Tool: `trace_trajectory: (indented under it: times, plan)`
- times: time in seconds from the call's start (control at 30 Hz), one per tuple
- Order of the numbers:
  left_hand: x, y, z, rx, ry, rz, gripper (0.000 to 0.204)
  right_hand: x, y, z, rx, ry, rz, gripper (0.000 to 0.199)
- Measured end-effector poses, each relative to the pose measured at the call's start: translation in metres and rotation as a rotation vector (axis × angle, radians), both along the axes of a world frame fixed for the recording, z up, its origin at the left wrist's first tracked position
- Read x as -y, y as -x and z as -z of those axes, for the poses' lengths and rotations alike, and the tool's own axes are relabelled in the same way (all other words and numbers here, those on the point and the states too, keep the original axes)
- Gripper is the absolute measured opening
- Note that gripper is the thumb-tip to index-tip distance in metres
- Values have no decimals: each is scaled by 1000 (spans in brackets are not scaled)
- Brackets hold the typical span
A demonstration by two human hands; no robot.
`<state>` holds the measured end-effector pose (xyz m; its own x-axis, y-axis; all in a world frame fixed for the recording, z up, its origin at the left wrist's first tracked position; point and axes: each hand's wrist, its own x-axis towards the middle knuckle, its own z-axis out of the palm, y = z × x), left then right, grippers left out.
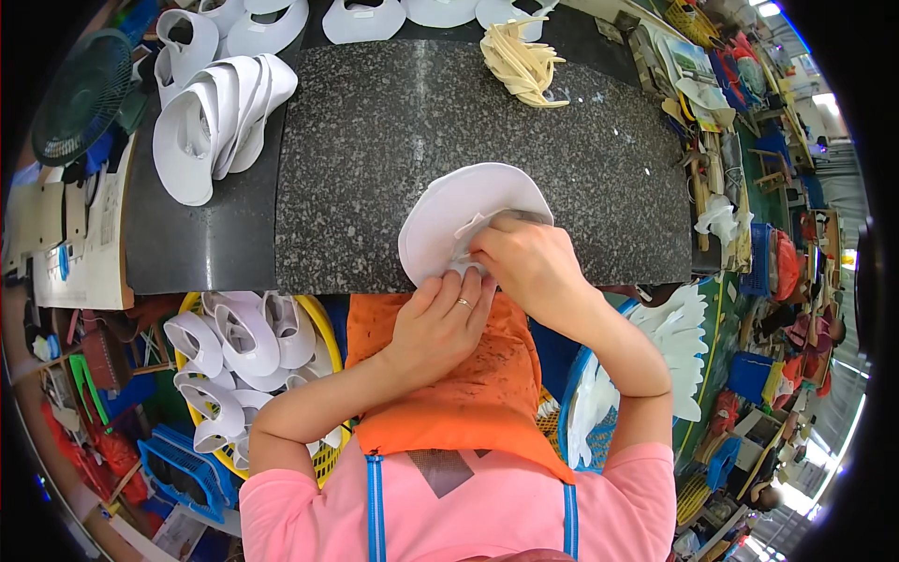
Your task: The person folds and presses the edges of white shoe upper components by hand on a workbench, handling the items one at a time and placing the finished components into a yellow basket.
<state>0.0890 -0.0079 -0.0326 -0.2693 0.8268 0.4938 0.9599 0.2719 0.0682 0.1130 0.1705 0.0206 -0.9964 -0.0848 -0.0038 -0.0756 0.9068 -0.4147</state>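
A white sun visor (440, 220) lies at the near edge of the dark speckled stone worktop (375, 140), its wide brim pointing away from me. My left hand (442, 314) grips the visor's near edge, its fingertips pressed against the band. From the right, my right hand (526, 258) reaches over the visor, with bent fingers pinching at the inner band near a small pale tab. Whatever those fingertips hold is hidden beneath the hand. Farther off on the worktop rests a bundle of cream-coloured curved strips (521, 61).
Nested white visors (220, 122) stand on the worktop's left, with more along the far edge. Beside my left arm, a yellow basket (328, 342) holds several visors. Near my right elbow, a blue basket (567, 412) carries white scalloped pieces (670, 342). A dark fan (82, 98) stands far left.
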Motion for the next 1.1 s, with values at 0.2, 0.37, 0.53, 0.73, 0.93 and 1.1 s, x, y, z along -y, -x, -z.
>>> trace_trajectory:
  times: [0.2,0.37,0.53,0.73,0.93,1.1]
  plan:
    - [-1,-1,1,-62,4,5,38,0,-3,8,-47,-66,39,12]
    - [-1,-2,3,-72,42,8,38,-1,-3,10,-63,-63,51,10]
    - [-7,1,-1,-148,95,26,35,2,-3,9,-72,-76,80,11]
    - [-13,-2,-11,-258,263,3,31,-5,-13,3,-55,-54,38,19]
    - [-17,-3,-13,-288,265,-16,18,-11,-14,7,20,-179,120,16]
    - [-23,-4,-12,-222,252,-15,16,-9,-9,11,3,-268,145,18]
